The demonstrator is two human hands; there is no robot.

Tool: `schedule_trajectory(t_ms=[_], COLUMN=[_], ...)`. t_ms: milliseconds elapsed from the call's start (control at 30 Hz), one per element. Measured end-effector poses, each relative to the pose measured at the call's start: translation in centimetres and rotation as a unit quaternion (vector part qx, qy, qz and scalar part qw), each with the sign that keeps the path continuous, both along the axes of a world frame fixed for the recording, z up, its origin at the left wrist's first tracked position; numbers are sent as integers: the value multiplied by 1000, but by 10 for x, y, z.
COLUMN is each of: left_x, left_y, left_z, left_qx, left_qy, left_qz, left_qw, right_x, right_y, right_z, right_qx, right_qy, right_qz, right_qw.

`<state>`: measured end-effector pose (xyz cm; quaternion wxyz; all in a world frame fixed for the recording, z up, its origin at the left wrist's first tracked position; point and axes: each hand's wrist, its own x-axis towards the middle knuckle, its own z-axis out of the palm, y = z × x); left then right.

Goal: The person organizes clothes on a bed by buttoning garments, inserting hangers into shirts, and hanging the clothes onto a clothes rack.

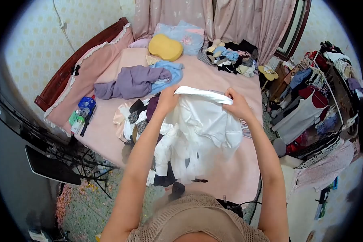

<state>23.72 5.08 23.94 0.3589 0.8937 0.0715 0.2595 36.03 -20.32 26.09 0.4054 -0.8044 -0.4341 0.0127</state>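
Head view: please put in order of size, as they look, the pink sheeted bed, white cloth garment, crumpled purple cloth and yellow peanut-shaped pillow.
Pink bed
White garment, held nearer the camera
Purple cloth
Yellow pillow

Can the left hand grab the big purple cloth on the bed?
Probably, if the left hand lets go of the white garment; the purple cloth lies nearby with nothing on top.
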Motion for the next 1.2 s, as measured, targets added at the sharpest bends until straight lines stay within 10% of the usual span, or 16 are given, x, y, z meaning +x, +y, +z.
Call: schedule_trajectory(t_ms=[333,833,1000,1067,1200], left_x=[5,5,12,14,6], left_y=[-9,5,3,-3,-24], left_z=[22,-2,-52,-86,-128], left_qx=[131,164,-17,78,-101], left_qy=[-62,5,127,204,282], left_qz=[100,166,-53,-107,-257], left_qw=[984,972,990,970,919], right_x=[18,19,8,0,-16], right_y=[-13,-23,-4,7,36], right_z=[12,-4,-67,-107,-196], right_qx=[-65,5,-166,-238,-133], right_qy=[-187,-218,15,125,137], right_qz=[-214,-238,-139,1,69], right_qw=[957,946,976,963,979])
